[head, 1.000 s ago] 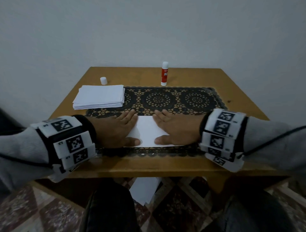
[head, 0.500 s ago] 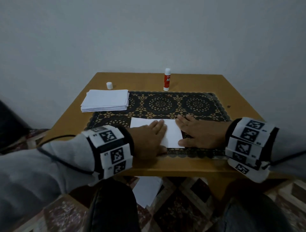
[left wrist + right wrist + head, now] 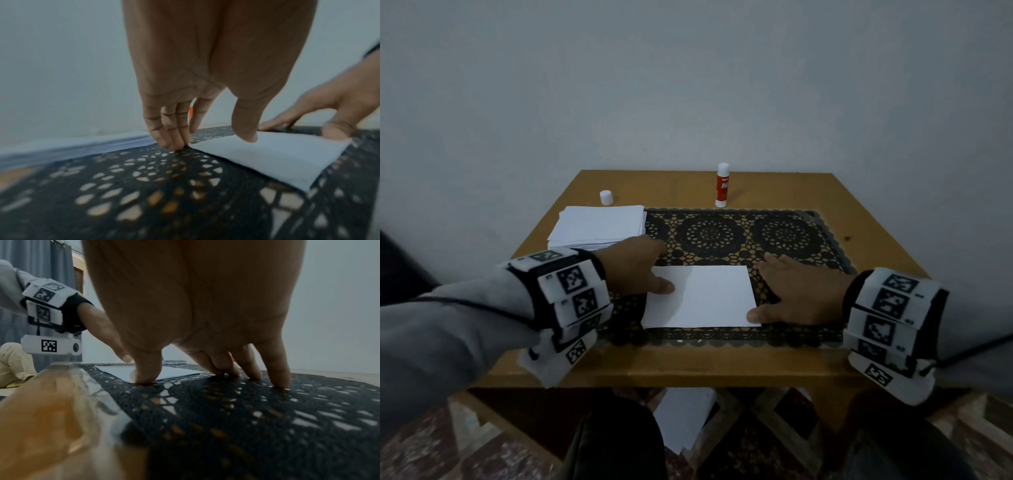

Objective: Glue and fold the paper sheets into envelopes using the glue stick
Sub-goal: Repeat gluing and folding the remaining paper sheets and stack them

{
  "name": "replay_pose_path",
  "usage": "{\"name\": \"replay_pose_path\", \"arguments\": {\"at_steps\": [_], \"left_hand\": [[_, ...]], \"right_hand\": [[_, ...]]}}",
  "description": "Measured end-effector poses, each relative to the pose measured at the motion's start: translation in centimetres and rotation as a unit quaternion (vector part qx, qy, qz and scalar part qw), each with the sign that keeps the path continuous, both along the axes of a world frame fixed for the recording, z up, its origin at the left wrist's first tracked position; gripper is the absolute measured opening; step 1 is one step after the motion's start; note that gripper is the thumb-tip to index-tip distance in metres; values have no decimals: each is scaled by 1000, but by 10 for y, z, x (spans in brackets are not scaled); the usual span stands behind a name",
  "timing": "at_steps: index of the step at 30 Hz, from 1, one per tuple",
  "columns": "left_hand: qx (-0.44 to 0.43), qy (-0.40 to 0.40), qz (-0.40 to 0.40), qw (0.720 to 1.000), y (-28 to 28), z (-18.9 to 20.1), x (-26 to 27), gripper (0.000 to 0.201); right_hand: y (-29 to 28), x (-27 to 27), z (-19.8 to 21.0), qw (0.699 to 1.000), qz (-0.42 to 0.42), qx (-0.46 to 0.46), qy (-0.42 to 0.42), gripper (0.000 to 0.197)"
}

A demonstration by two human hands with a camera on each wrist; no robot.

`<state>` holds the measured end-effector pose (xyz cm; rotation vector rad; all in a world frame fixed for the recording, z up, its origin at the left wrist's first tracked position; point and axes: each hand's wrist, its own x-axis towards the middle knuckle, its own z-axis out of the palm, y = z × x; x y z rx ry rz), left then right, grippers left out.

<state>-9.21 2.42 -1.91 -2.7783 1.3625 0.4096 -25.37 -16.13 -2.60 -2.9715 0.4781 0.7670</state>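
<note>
A folded white sheet (image 3: pixel 702 296) lies flat on the black lace mat (image 3: pixel 756 236) near the table's front edge. My left hand (image 3: pixel 654 270) is at the sheet's left edge, fingertips (image 3: pixel 174 144) down on the mat and its thumb (image 3: pixel 245 133) over the paper. At the right edge is my right hand (image 3: pixel 774 291); its thumb (image 3: pixel 146 373) presses the near right corner and its fingers (image 3: pixel 279 376) spread on the mat. The red and white glue stick (image 3: pixel 722 185) stands uncapped at the back of the table. Its white cap (image 3: pixel 606 197) sits at the back left.
A stack of white sheets (image 3: pixel 599 226) lies at the back left, just beyond my left hand. The wooden table (image 3: pixel 688 366) is small, against a plain wall. More white paper (image 3: pixel 685 418) lies on the floor under the table, between my knees.
Both hands slid apart from the middle of the sheet, the left to its left edge, the right to its right edge. The sheet stays flat.
</note>
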Motion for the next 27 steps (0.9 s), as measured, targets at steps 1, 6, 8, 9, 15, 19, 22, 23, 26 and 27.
{"name": "replay_pose_path", "arguments": {"at_steps": [1,6,8,9,15,19,22,23,26,27], "left_hand": [[-10,16,20,1000,-3,1,2,51],[-43,42,54,997,-9,2,10,22],[-85,63,56,993,-8,6,14,12],[-114,83,64,988,-5,10,16,10],[-282,217,158,921,26,42,40,11],[-336,181,222,897,46,50,71,8],[-348,167,290,876,61,42,97,8],[-335,163,310,875,66,37,105,8],[-298,136,343,880,75,24,126,11],[-289,131,345,883,78,21,132,13]], "right_hand": [[0,0,-1,1000,-2,2,-3,102],[-3,0,-6,1000,-7,12,-18,101],[-4,0,-6,998,-7,44,-49,96],[-3,0,-4,994,-8,75,-85,86],[15,36,21,905,-96,307,-279,23],[42,80,33,842,-204,416,-276,13],[61,122,33,810,-259,454,-268,15],[66,137,31,809,-262,458,-257,18],[85,171,28,830,-262,455,-190,19],[89,182,27,833,-268,449,-182,27]]}}
